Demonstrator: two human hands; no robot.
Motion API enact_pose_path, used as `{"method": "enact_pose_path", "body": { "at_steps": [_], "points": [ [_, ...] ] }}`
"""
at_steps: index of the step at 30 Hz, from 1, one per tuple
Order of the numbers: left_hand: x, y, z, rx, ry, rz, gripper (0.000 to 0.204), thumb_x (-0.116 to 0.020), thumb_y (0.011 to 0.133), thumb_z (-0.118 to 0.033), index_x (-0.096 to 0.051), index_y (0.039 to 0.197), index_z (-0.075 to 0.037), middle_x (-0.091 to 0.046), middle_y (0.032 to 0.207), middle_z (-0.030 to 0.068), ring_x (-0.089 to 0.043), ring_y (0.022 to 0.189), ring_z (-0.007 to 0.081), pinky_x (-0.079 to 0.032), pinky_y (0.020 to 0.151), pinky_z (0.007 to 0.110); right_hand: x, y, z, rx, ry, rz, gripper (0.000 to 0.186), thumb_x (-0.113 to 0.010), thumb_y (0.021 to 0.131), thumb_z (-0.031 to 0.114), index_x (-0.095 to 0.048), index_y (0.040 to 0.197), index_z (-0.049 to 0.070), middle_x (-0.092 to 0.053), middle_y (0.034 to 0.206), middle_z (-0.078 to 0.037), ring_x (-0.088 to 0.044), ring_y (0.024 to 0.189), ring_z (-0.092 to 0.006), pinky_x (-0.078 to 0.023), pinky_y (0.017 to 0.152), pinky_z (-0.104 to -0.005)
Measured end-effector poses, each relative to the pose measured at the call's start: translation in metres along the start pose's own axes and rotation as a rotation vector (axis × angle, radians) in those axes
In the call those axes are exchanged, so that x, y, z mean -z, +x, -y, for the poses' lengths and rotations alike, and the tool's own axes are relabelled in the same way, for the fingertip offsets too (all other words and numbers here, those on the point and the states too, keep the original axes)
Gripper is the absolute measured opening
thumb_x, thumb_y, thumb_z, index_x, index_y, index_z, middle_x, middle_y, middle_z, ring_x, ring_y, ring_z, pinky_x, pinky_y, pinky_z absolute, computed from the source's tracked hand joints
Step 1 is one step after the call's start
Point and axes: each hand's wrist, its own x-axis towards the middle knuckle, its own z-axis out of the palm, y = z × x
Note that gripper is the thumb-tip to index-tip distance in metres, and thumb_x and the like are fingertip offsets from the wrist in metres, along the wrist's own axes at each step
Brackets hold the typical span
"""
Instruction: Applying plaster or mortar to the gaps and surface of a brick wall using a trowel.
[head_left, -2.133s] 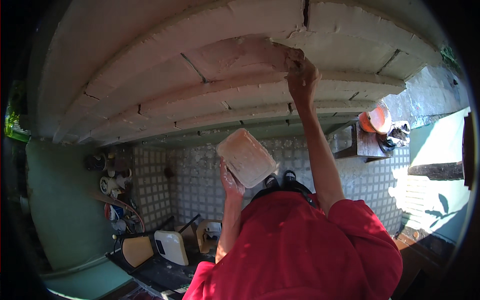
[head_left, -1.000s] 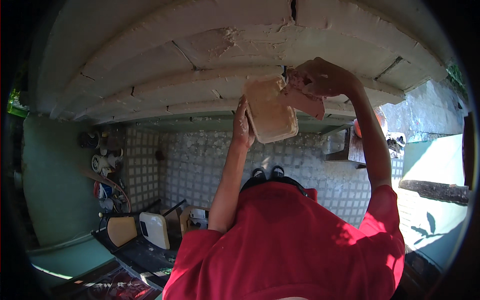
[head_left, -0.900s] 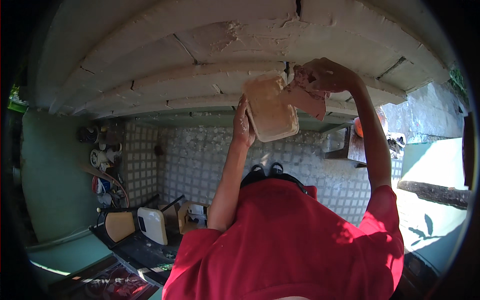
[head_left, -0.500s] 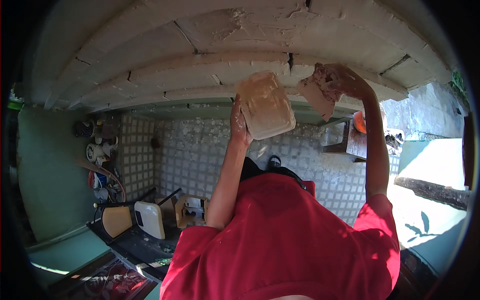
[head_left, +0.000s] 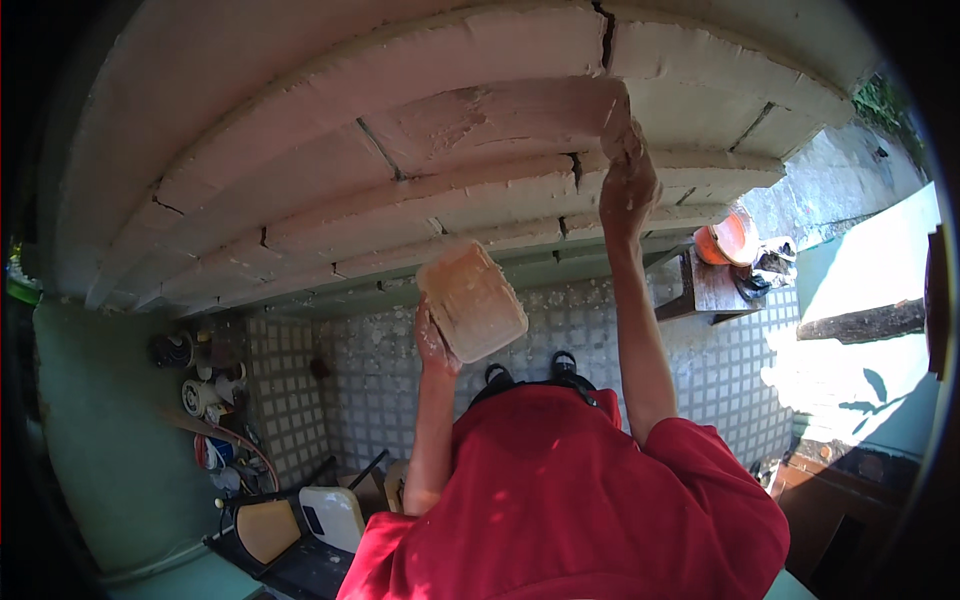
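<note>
In my left hand (head_left: pixel 434 338) is a shallow rectangular plastic tub (head_left: pixel 474 305), smeared inside with pinkish-beige filler paste. It is tilted, and my fingers wrap its left side and underside. My right hand (head_left: pixel 630 190), raised and coated with paste, is closed round a flat scraper (head_left: pixel 616 108). The scraper's thin blade stands edge-on against a recessed band of the pale stepped panelling (head_left: pixel 520 120), beside a wet, streaked patch of paste. Dark cracks cross several of the panel joints. How far my fingers overlap the blade is hard to make out.
Right of my arm, a wooden bench (head_left: pixel 715 285) carries an orange basin (head_left: pixel 728 238) and dark items. At lower left stand chairs (head_left: pixel 268 532). Several containers and a hose (head_left: pixel 250 450) lie along the left wall. Tiled floor (head_left: pixel 380 370) lies below, my feet on it.
My right hand has brought the scraper leftward and up against the panelling. My left hand has lowered the tub toward me and to the left. The view has tilted upward.
</note>
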Motion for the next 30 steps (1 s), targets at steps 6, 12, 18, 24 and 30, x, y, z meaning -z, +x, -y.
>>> {"method": "enact_pose_path", "body": {
  "at_steps": [6, 12, 18, 24, 30],
  "points": [
    [0.052, -0.013, -0.021, -0.016, -0.07, -0.031, 0.049, -0.046, 0.098, -0.036, -0.045, 0.139, -0.01, -0.054, 0.136, 0.0086, -0.053, 0.123, 0.0284, -0.044, 0.105, 0.045, -0.07, -0.042, 0.061, -0.113, -0.021, 0.086, 0.033, -0.052, 0.088, 0.007, -0.064, 0.117, 0.0, -0.05, 0.063, -0.028, -0.046, 0.052, -0.042, -0.041, 0.053, -0.0435],
    [0.036, -0.016, -0.049, 0.036, -0.079, 0.011, 0.048, -0.046, 0.098, -0.037, -0.047, 0.137, -0.01, -0.054, 0.136, 0.0092, -0.054, 0.122, 0.0293, -0.044, 0.104, 0.046, -0.108, -0.096, 0.121, -0.008, 0.219, 0.248, 0.059, -0.049, 0.075, -0.009, -0.058, 0.131, 0.008, -0.065, 0.096, -0.025, -0.065, 0.076, -0.0424, -0.052, 0.067, -0.0473],
    [0.06, -0.023, -0.055, -0.002, -0.081, -0.025, 0.046, -0.045, 0.098, -0.036, -0.048, 0.137, -0.01, -0.055, 0.135, 0.0085, -0.054, 0.122, 0.0292, -0.045, 0.104, 0.045, -0.048, -0.08, 0.108, -0.214, 0.132, 0.274, 0.056, -0.046, 0.078, -0.011, -0.058, 0.13, 0.005, -0.065, 0.106, -0.025, -0.067, 0.084, -0.0389, -0.053, 0.067, -0.0427],
    [0.089, -0.032, -0.054, -0.02, -0.115, -0.029, 0.045, -0.044, 0.099, -0.036, -0.048, 0.136, -0.011, -0.055, 0.134, 0.0074, -0.055, 0.121, 0.0288, -0.045, 0.103, 0.045, -0.084, -0.04, 0.084, -0.037, -0.029, -0.085, 0.041, -0.05, 0.086, 0.001, -0.062, 0.125, 0.006, -0.063, 0.084, -0.026, -0.061, 0.061, -0.0375, -0.048, 0.059, -0.041],
    [0.074, -0.041, -0.066, -0.028, -0.091, 0.038, 0.045, -0.043, 0.099, -0.035, -0.048, 0.137, -0.011, -0.055, 0.135, 0.0084, -0.054, 0.122, 0.0298, -0.045, 0.103, 0.046, -0.124, -0.077, 0.124, -0.063, 0.075, 0.084, 0.058, -0.052, 0.075, -0.007, -0.056, 0.132, 0.002, -0.063, 0.084, -0.027, -0.064, 0.07, -0.0412, -0.048, 0.06, -0.0463]
  ]
}}
